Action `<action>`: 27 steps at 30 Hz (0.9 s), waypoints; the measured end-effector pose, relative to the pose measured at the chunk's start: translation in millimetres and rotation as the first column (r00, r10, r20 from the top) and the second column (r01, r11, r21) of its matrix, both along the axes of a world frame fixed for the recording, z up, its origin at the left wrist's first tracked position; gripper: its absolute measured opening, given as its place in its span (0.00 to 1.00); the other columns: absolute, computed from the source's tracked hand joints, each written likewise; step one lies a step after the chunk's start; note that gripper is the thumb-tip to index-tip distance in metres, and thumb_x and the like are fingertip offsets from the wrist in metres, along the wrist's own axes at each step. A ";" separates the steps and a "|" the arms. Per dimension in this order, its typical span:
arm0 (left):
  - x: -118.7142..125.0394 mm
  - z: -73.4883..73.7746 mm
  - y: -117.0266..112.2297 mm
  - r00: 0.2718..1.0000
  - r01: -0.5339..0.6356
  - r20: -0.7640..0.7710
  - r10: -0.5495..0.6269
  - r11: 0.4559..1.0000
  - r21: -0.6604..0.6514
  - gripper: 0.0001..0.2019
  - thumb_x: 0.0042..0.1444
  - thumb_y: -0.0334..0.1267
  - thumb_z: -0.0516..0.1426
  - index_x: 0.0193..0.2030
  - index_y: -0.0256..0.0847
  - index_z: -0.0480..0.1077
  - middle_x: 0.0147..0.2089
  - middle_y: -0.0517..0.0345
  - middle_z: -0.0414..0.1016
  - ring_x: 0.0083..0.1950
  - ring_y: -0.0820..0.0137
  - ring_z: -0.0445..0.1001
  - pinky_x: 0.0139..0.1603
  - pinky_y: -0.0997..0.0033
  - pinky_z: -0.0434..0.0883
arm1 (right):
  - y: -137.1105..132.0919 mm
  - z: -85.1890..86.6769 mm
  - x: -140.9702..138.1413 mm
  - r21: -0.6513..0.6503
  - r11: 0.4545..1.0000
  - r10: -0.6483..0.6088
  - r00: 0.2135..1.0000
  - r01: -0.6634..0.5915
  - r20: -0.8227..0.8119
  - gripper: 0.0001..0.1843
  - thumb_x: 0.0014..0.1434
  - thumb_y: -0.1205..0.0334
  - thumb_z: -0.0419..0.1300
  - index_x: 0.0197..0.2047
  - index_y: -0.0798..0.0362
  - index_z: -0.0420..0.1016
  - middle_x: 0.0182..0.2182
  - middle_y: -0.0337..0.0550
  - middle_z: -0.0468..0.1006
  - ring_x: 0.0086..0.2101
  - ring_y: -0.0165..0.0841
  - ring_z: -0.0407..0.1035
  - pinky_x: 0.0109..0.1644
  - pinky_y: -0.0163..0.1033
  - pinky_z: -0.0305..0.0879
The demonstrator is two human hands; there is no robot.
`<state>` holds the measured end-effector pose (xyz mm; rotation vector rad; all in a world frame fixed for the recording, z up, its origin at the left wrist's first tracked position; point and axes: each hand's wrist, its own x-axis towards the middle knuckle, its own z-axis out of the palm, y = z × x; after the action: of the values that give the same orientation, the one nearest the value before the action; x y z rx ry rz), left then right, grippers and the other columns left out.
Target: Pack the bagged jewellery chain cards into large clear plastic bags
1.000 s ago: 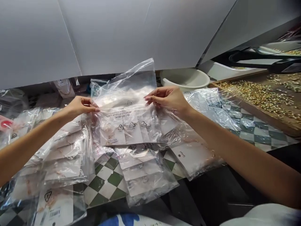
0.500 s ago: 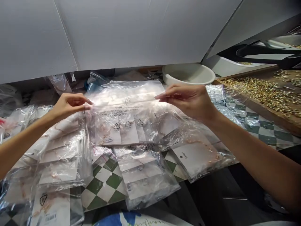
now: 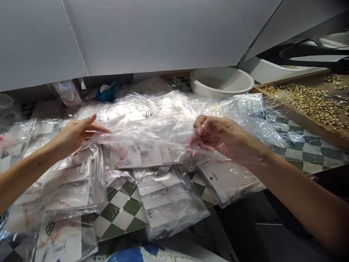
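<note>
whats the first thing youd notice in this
The eye lands first on the hands, the left hand and the right hand, mid-view on either side of a loose clear plastic bag. Beneath them lie bagged white jewellery cards on a green-and-white checkered surface. At upper right, a wooden tray of gold-coloured rings catches the light, beside a white basin.

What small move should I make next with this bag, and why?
Probably smooth the clear poly bag flat with the right hand: its film is lifted and loose over the printed card, and the left hand lies open at its edge.
</note>
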<state>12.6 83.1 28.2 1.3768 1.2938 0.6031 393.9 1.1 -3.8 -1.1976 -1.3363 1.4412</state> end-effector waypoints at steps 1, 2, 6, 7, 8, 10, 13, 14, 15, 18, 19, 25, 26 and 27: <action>0.5 0.1 -4.4 0.999 -0.041 -0.019 0.041 0.999 0.016 0.23 0.50 0.64 0.70 0.35 0.45 0.87 0.45 0.45 0.87 0.49 0.56 0.86 0.46 0.66 0.84 | -3.9 -0.6 -3.6 -0.014 1.000 -0.005 1.000 0.005 -0.014 0.27 0.53 0.41 0.77 0.32 0.51 0.67 0.26 0.45 0.82 0.22 0.30 0.74 0.22 0.30 0.61; 0.5 -0.1 -8.2 0.997 -0.066 -0.038 0.067 0.997 0.030 0.21 0.45 0.60 0.74 0.37 0.47 0.87 0.48 0.47 0.87 0.50 0.56 0.86 0.46 0.67 0.84 | -7.5 -1.0 -7.0 -0.021 1.000 -0.007 1.000 0.006 -0.023 0.28 0.50 0.48 0.80 0.35 0.50 0.65 0.25 0.41 0.81 0.21 0.29 0.73 0.23 0.30 0.64; -4.9 -3.6 -18.1 0.995 -0.085 -0.056 0.088 0.995 0.047 0.26 0.37 0.47 0.80 0.47 0.52 0.86 0.56 0.51 0.85 0.47 0.58 0.87 0.37 0.75 0.83 | -18.7 -0.9 -16.7 0.064 0.997 -0.038 0.998 0.042 -0.053 0.28 0.49 0.59 0.80 0.37 0.48 0.62 0.23 0.35 0.78 0.23 0.29 0.71 0.24 0.31 0.70; -6.7 -4.8 -19.6 0.995 -0.079 -0.051 0.082 0.995 0.063 0.27 0.39 0.47 0.79 0.49 0.53 0.86 0.59 0.51 0.84 0.46 0.58 0.87 0.35 0.76 0.83 | -20.5 -0.7 -17.7 0.092 0.994 -0.051 0.998 0.055 -0.048 0.28 0.50 0.60 0.80 0.37 0.48 0.62 0.24 0.35 0.78 0.23 0.29 0.71 0.24 0.30 0.70; -8.0 -5.9 -20.9 0.996 -0.068 -0.044 0.072 0.994 0.083 0.27 0.41 0.47 0.79 0.51 0.53 0.85 0.62 0.51 0.82 0.45 0.59 0.87 0.34 0.77 0.83 | -22.0 -0.5 -18.2 0.119 0.990 -0.066 0.997 0.070 -0.040 0.27 0.50 0.60 0.80 0.37 0.48 0.63 0.24 0.35 0.78 0.23 0.29 0.72 0.23 0.30 0.70; -8.7 -7.9 -23.5 0.998 -0.043 -0.042 0.048 0.992 0.119 0.28 0.44 0.46 0.78 0.54 0.54 0.84 0.66 0.51 0.78 0.45 0.59 0.88 0.35 0.77 0.84 | -23.6 -0.7 -19.1 0.164 0.981 -0.102 0.995 0.104 -0.021 0.27 0.49 0.61 0.80 0.37 0.48 0.63 0.24 0.34 0.78 0.23 0.29 0.73 0.23 0.30 0.71; -5.7 -11.3 -26.3 0.998 -0.022 -0.048 0.029 0.990 0.141 0.27 0.48 0.48 0.76 0.57 0.53 0.82 0.67 0.51 0.77 0.47 0.59 0.87 0.40 0.74 0.85 | -24.3 -4.4 -21.6 0.192 0.972 -0.138 0.990 0.135 0.005 0.27 0.49 0.59 0.80 0.36 0.48 0.64 0.24 0.34 0.77 0.24 0.29 0.74 0.23 0.30 0.71; -5.0 -12.6 -26.6 0.999 -0.014 -0.050 0.022 0.989 0.146 0.28 0.48 0.49 0.76 0.57 0.52 0.82 0.67 0.50 0.77 0.47 0.58 0.87 0.41 0.73 0.85 | -24.6 -7.1 -22.3 0.197 0.971 -0.145 0.989 0.137 0.023 0.27 0.50 0.58 0.80 0.36 0.47 0.63 0.25 0.34 0.78 0.24 0.30 0.74 0.24 0.30 0.72; -5.3 -13.6 -26.4 0.999 -0.002 -0.052 0.010 0.988 0.155 0.28 0.48 0.49 0.75 0.57 0.51 0.82 0.67 0.49 0.77 0.47 0.57 0.87 0.41 0.71 0.86 | -25.2 -10.3 -22.4 0.207 0.969 -0.151 0.987 0.137 0.056 0.26 0.51 0.56 0.80 0.37 0.47 0.64 0.26 0.35 0.78 0.25 0.30 0.75 0.26 0.32 0.73; -13.4 -10.7 -23.1 0.996 0.036 -0.090 -0.020 0.984 0.176 0.30 0.45 0.52 0.76 0.57 0.49 0.82 0.64 0.46 0.79 0.46 0.54 0.87 0.40 0.65 0.87 | -29.7 -18.2 -14.9 0.291 0.953 -0.166 0.950 0.085 0.266 0.25 0.55 0.48 0.77 0.38 0.46 0.65 0.26 0.36 0.77 0.26 0.33 0.76 0.30 0.37 0.76; -17.4 -6.7 -22.1 0.991 0.047 -0.132 -0.020 0.978 0.204 0.32 0.43 0.53 0.76 0.57 0.49 0.82 0.61 0.46 0.81 0.44 0.54 0.87 0.40 0.62 0.87 | -31.9 -18.0 -9.7 0.326 0.944 -0.175 0.913 0.049 0.369 0.24 0.55 0.44 0.75 0.39 0.46 0.66 0.25 0.36 0.76 0.24 0.34 0.75 0.28 0.39 0.74; 7.4 16.2 -36.7 0.893 0.141 -0.390 0.224 0.684 0.716 0.24 0.64 0.59 0.61 0.60 0.50 0.79 0.61 0.52 0.78 0.58 0.49 0.78 0.64 0.45 0.76 | -27.6 14.4 -8.6 0.662 0.744 -0.540 0.503 -0.090 0.675 0.24 0.66 0.36 0.62 0.55 0.44 0.75 0.35 0.49 0.81 0.34 0.48 0.78 0.39 0.56 0.78; 21.4 11.0 -41.6 0.897 0.239 -0.424 0.122 0.673 0.700 0.25 0.67 0.58 0.58 0.65 0.50 0.75 0.66 0.50 0.76 0.66 0.46 0.74 0.71 0.42 0.71 | -21.6 16.1 -20.0 0.670 0.717 -0.510 0.511 -0.191 0.692 0.26 0.68 0.37 0.60 0.60 0.44 0.74 0.46 0.53 0.83 0.46 0.52 0.79 0.50 0.62 0.78; 35.5 2.4 -46.0 0.876 0.369 -0.482 -0.013 0.661 0.653 0.29 0.67 0.57 0.58 0.71 0.49 0.69 0.73 0.50 0.70 0.74 0.44 0.65 0.77 0.38 0.61 | -14.8 14.3 -33.6 0.667 0.683 -0.470 0.520 -0.297 0.713 0.30 0.70 0.36 0.57 0.66 0.44 0.71 0.58 0.55 0.79 0.59 0.57 0.73 0.63 0.69 0.70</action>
<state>48.0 37.0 30.6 2.4218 1.2624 0.7211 360.3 -13.7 10.5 -1.3867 -2.1725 -0.0487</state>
